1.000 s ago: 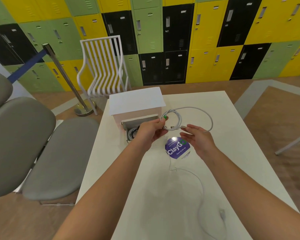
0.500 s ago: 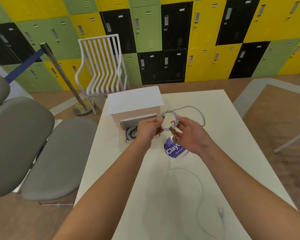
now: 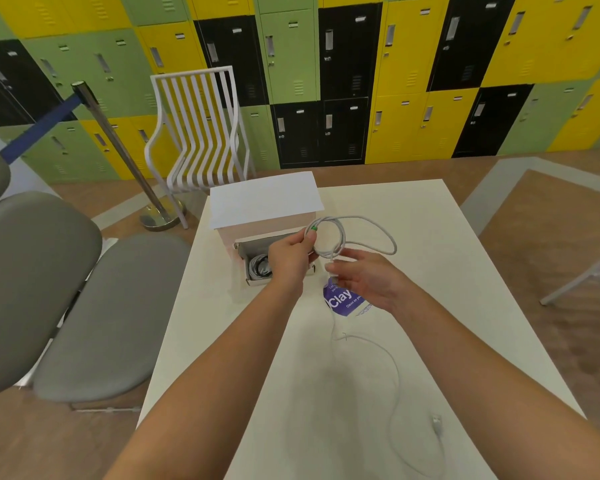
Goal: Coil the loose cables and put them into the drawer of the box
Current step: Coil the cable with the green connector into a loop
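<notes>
Pinching the coil (image 3: 329, 237) near its green-tipped end, the left hand (image 3: 291, 258) holds the white cable in the air over the drawer (image 3: 253, 268), much where it held it a second ago. The right hand (image 3: 368, 280) has moved in from the coil's right side to just under it, and its fingers (image 3: 336, 271) now curl round the strand at the bottom of the loops. One wide loop of cable (image 3: 388, 242) that reached far to the right before is now drawn in closer and smaller. The purple sticker (image 3: 340, 301), fully seen earlier, is now partly covered by the right hand.

The box (image 3: 264, 206) stands at the table's (image 3: 430, 258) far left, a white sheet on top, with its drawer pulled out toward the person. Inside the drawer lies a dark coiled cable (image 3: 258, 266); the rest of the drawer is hidden by the left hand. A second, thin white cable (image 3: 392, 368) lies loose on the table nearer the person, its plug (image 3: 437, 422) at the near end.
</notes>
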